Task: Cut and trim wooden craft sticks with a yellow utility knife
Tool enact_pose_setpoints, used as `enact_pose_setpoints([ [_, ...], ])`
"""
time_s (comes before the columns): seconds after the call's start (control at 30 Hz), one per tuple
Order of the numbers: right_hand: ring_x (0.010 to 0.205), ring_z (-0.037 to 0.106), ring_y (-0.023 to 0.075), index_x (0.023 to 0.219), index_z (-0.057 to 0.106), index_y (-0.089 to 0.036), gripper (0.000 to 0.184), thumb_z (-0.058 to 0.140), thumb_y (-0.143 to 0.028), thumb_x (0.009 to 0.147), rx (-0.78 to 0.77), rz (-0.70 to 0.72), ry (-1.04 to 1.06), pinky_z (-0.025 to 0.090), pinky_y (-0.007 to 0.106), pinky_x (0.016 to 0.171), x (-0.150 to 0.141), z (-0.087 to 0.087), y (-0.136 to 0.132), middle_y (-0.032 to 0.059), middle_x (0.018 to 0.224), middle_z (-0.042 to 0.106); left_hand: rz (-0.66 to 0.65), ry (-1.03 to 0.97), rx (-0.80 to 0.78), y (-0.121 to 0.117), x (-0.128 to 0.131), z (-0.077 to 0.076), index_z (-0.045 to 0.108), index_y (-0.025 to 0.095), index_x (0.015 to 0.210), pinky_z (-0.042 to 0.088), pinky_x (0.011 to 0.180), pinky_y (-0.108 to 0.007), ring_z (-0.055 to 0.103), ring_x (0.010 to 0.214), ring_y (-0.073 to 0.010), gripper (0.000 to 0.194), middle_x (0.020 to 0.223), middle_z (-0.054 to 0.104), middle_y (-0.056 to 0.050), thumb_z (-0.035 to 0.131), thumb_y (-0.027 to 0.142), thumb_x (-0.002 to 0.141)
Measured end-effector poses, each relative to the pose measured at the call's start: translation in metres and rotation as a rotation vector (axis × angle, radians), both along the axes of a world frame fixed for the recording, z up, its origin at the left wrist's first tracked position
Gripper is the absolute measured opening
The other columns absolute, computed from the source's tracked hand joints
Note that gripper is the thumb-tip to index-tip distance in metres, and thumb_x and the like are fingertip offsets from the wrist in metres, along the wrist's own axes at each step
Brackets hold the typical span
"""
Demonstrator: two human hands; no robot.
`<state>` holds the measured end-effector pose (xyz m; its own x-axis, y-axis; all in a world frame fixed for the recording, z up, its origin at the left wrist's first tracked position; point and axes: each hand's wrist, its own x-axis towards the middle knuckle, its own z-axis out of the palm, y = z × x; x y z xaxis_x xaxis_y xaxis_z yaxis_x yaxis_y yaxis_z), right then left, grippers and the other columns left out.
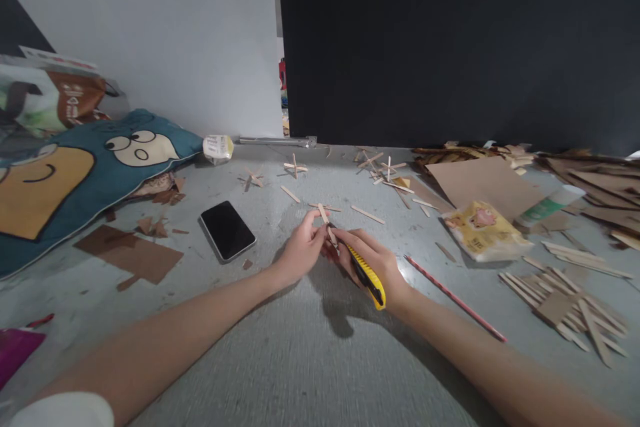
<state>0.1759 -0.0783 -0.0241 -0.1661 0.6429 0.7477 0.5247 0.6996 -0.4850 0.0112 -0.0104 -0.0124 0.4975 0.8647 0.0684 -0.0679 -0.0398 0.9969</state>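
Between the fingers of my left hand (303,241) a short wooden craft stick (324,215) is pinched, pointing up and away from me. My right hand (377,260) is wrapped round a yellow and black utility knife (369,273). The knife's front end meets the lower part of the stick, where both hands come together; fingers partly hide the blade. Just beyond the hands, a loose craft stick (367,215) lies flat on the grey table (280,360). Star-shaped pieces made of crossed sticks (295,166) are further back.
A black phone (227,230) and brown cardboard (130,253) lie left, near a blue cartoon cushion (150,147). On the right are a red pencil (455,298), a yellow tissue pack (485,230), a glue stick (550,205) and a pile of craft sticks (590,327). Upright panels (450,47) close off the back.
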Motion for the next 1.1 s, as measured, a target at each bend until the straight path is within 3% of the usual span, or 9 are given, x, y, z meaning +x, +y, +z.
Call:
enact_pose_setpoints([
  [0.43, 0.096, 0.074, 0.0213, 0.154, 0.046, -0.027, 0.054, 0.051, -0.011, 0.103, 0.007, 0.04, -0.157, 0.064, 0.033, 0.085, 0.007, -0.005, 0.0, 0.0112, 0.112, 0.068, 0.019, 0.025, 0.004, 0.003, -0.001, -0.003, 0.049, 0.022, 0.121, 0.053, 0.049, -0.028, 0.066, 0.048, -0.0188, 0.04, 0.06, 0.066, 0.004, 0.062, 0.051, 0.096],
  [0.73, 0.102, 0.075, 0.0275, 0.163, 0.034, -0.024, 0.069, 0.055, -0.008, 0.099, 0.041, -0.019, -0.486, 0.065, 0.038, 0.086, 0.012, 0.007, -0.003, 0.0154, 0.117, 0.068, 0.041, 0.029, -0.007, 0.004, -0.001, -0.004, 0.048, 0.021, 0.127, 0.048, 0.043, -0.025, 0.063, 0.043, -0.0172, 0.052, 0.057, 0.063, 0.006, 0.066, 0.057, 0.094],
  [0.9, 0.097, 0.076, 0.0223, 0.153, 0.046, -0.024, 0.058, 0.056, -0.008, 0.099, -0.038, -0.008, -0.298, 0.064, 0.031, 0.083, 0.01, -0.002, -0.001, 0.0128, 0.114, 0.071, 0.016, 0.031, 0.036, 0.001, -0.002, -0.001, 0.049, 0.02, 0.128, 0.049, 0.044, -0.024, 0.065, 0.045, -0.0174, 0.052, 0.056, 0.064, 0.005, 0.064, 0.057, 0.096],
  [1.1, 0.082, 0.08, 0.0205, 0.128, 0.058, -0.025, 0.027, 0.056, -0.023, 0.101, -0.135, -0.19, -0.024, 0.063, 0.029, 0.073, 0.002, -0.001, 0.0, 0.0067, 0.097, 0.079, 0.015, 0.105, 0.095, -0.002, -0.001, 0.001, 0.048, 0.021, 0.13, 0.053, 0.046, -0.025, 0.065, 0.046, -0.016, 0.046, 0.066, 0.067, 0.003, 0.06, 0.053, 0.099],
])
